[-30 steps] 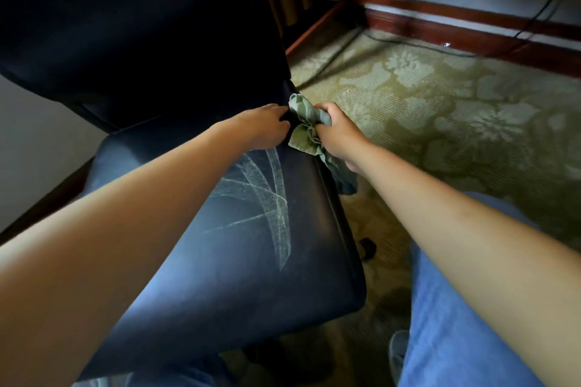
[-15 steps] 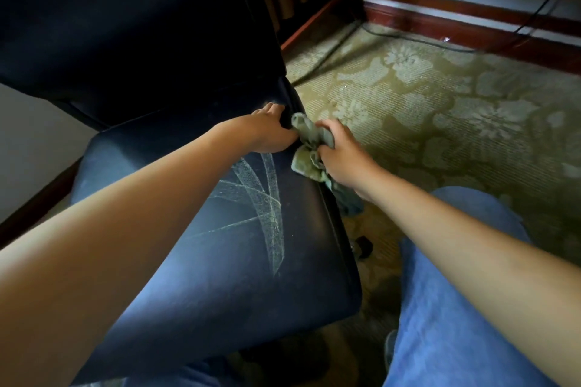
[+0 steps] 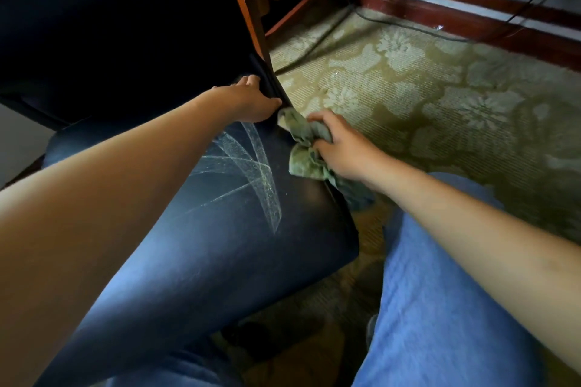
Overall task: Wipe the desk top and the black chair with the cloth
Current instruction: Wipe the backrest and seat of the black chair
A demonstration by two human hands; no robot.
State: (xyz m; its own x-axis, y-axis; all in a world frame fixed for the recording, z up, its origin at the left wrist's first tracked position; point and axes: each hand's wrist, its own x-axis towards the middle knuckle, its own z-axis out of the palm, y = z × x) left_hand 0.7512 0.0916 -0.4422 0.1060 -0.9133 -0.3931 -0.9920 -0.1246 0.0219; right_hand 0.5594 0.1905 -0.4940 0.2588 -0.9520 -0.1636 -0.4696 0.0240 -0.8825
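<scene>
The black chair (image 3: 239,248) fills the left and middle of the view, its padded seat marked with pale curved wipe streaks and its dark backrest rising at the upper left. My left hand (image 3: 248,102) grips the rear right corner of the seat where the backrest meets it. My right hand (image 3: 341,148) is closed around a crumpled green cloth (image 3: 303,148), pressed against the seat's right edge just below my left hand. One end of the cloth hangs down past the edge. The desk top is out of view.
A wooden desk leg and frame (image 3: 242,3) stands right behind the chair's back. Patterned green carpet (image 3: 440,97) covers the floor on the right, with black cables (image 3: 408,28) running along a dark red skirting board (image 3: 471,22). My blue-trousered leg (image 3: 440,308) is at the lower right.
My right hand has drawn the cloth down and toward me along the seat's right edge. My left hand has shifted its hold up to the backrest corner. The view has tilted down a little.
</scene>
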